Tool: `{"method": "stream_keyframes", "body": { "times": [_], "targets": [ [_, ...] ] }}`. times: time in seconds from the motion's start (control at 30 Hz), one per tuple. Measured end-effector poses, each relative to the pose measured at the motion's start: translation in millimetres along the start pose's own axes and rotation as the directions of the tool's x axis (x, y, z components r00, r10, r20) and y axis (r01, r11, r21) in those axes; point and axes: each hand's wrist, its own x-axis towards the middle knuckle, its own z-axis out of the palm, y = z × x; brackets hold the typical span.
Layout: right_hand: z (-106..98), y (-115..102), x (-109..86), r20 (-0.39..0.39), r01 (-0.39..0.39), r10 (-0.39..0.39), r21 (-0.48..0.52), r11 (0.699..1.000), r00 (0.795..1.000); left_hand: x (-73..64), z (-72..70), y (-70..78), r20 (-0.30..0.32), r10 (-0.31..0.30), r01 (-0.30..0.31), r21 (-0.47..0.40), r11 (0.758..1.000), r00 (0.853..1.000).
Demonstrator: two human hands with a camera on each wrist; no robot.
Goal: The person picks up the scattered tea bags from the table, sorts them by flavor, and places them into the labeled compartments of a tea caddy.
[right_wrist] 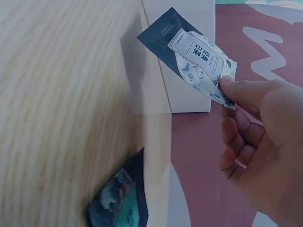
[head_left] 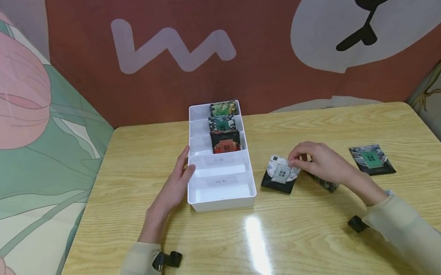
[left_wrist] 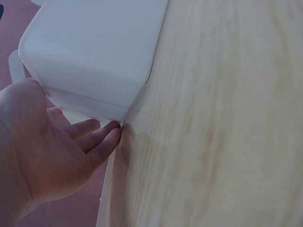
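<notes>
One white box [head_left: 223, 204]; five compartments [head_left: 222, 192]; at least six packets [head_left: 281, 173]; two hands [head_left: 320, 161]; two sleeves [head_left: 138, 271]

I can't make out any wording for certain. The black-and-white packet [right_wrist: 191, 61] in my right hand [right_wrist: 274, 137] shows bold, blurred Chinese characters on its pale label [right_wrist: 201, 54]. Small, faint characters stand inside the white tray's two near compartments [head_left: 221, 193]. Marks on the green-labelled packet [head_left: 372, 160] at right are illegible.

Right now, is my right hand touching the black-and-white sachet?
Touching: the right wrist view shows your right hand pinching the black-and-white sachet at its white end, thumb pressed on the printed face.
</notes>
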Motion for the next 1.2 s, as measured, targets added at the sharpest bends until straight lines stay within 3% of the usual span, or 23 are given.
{"method": "stream_keyframes", "body": {
  "times": [0.57, 0.8, 1.03, 1.2],
  "targets": [
    [-18.4, -17.3, 18.5, -0.149, 0.057, -0.064, -0.053, 0.997, 0.987, -0.5, 0.0, 1.2, -0.001, -0.02, 0.02, 0.012, 1.0, 1.0],
    [-24.6, -27.5, 29.4, -0.189, 0.087, -0.099, -0.072, 0.994, 0.977, -0.6, -0.2, 0.5, 0.007, -0.025, 0.025, 0.012, 1.0, 1.0],
    [-27.0, -45.0, 43.6, -0.202, 0.053, -0.069, -0.083, 0.995, 0.977, -0.7, -0.2, 0.5, 0.001, -0.031, 0.031, 0.035, 0.999, 1.0],
    [-26.4, -53.7, 52.7, -0.222, 0.09, -0.11, -0.099, 0.991, 0.969, -0.7, 0.6, 1.9, -0.001, -0.039, 0.039, 0.031, 0.999, 0.999]
  ]
}}
